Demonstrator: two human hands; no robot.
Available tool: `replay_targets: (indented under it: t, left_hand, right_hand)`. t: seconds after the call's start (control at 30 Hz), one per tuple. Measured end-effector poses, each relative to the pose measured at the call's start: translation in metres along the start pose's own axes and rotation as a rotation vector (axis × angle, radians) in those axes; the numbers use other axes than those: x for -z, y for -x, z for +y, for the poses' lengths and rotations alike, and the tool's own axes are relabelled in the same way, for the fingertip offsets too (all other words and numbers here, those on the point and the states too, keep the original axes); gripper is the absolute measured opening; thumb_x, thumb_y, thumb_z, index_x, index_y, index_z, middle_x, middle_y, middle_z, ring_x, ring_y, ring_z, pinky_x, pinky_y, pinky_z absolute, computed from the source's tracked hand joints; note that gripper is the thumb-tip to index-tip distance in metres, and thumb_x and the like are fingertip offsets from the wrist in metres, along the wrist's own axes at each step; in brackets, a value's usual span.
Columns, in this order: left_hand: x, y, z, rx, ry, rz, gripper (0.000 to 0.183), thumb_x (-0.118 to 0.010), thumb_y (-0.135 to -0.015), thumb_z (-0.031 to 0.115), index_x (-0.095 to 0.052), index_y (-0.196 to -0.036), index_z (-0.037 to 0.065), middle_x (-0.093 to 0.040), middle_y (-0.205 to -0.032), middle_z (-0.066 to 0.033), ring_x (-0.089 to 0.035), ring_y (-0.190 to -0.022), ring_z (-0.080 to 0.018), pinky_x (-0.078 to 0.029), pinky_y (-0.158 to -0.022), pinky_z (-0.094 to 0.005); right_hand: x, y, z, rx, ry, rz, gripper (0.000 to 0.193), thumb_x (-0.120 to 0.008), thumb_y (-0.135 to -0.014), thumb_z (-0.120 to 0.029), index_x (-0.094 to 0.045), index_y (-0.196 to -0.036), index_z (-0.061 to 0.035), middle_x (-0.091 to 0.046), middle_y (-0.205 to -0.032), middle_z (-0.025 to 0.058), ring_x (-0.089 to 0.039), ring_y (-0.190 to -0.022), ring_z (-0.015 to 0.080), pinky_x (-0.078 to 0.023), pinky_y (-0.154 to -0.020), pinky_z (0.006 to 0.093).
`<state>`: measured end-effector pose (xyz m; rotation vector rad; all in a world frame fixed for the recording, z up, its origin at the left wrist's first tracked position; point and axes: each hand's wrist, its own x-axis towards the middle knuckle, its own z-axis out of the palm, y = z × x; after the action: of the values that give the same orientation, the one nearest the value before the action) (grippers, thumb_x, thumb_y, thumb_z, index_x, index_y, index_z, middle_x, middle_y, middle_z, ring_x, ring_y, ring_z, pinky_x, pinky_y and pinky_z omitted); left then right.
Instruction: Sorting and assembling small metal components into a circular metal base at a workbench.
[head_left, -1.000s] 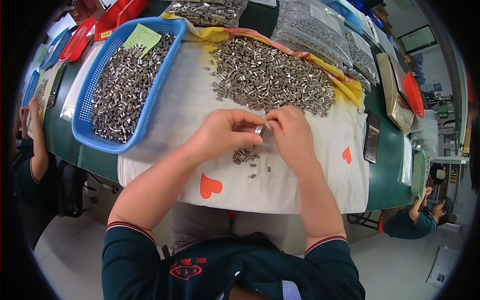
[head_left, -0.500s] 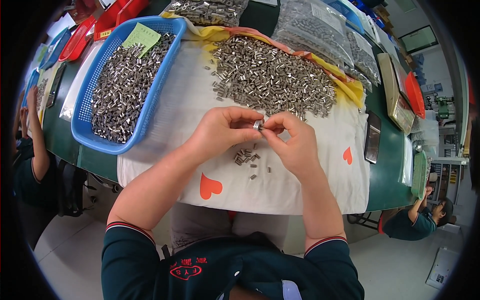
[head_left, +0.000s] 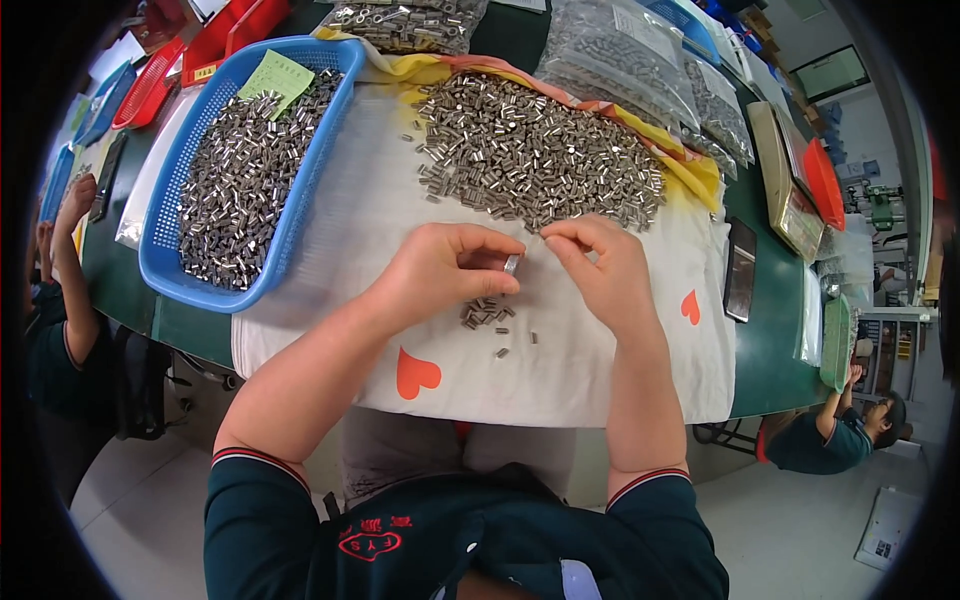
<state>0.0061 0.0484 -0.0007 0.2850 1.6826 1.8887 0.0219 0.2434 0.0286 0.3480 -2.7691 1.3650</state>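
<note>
Between the thumb and fingers of my left hand [head_left: 437,265] is a small shiny metal ring [head_left: 512,264], held on edge above the white cloth [head_left: 350,240]. My right hand [head_left: 608,272] is a little to its right, thumb and forefinger pinched together at the near edge of a big heap of small metal cylinders [head_left: 540,150]. Whatever sits in that pinch is too small to make out. Below the left fingertips lies a small cluster of loose cylinders [head_left: 480,312], with a few single ones beside it.
A blue plastic basket [head_left: 350,90] full of similar cylinders and a green note stands at left. Clear bags of metal parts [head_left: 615,60] line the back. A phone [head_left: 740,270] lies at right on the green table [head_left: 775,370]. Co-workers sit at both sides.
My hands were together at the ring. Now my right hand has drawn away to the edge of the heap, while my left keeps the ring nearly in place.
</note>
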Motion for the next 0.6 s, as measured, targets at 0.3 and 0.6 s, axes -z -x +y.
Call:
replay_targets:
  t: [0.3,0.6]
  left_hand:
    - [0.000,-0.002,0.003,0.048,0.003,-0.004,0.033,-0.064,-0.074,-0.004,-0.057,-0.106,-0.002,-0.059,-0.088,-0.0027,-0.058,-0.078,-0.0079,-0.049,-0.069,-0.0214]
    - [0.003,-0.003,0.004,0.000,0.110,0.034,0.034,-0.064,-0.074,-0.003,-0.055,-0.107,-0.001,-0.060,-0.095,-0.0035,-0.057,-0.085,-0.0088,-0.048,-0.075,-0.0221]
  right_hand:
    - [-0.019,-0.002,0.013,0.055,0.455,0.111,0.006,-0.062,-0.070,-0.008,-0.061,-0.075,-0.0058,-0.057,-0.075,0.0079,-0.053,-0.077,0.0254,-0.043,-0.069,0.0354]
    - [-0.011,0.002,-0.004,-0.081,0.139,0.060,0.006,-0.059,-0.073,-0.005,-0.059,-0.078,-0.0027,-0.058,-0.078,0.0070,-0.056,-0.075,0.0210,-0.046,-0.065,0.0307]
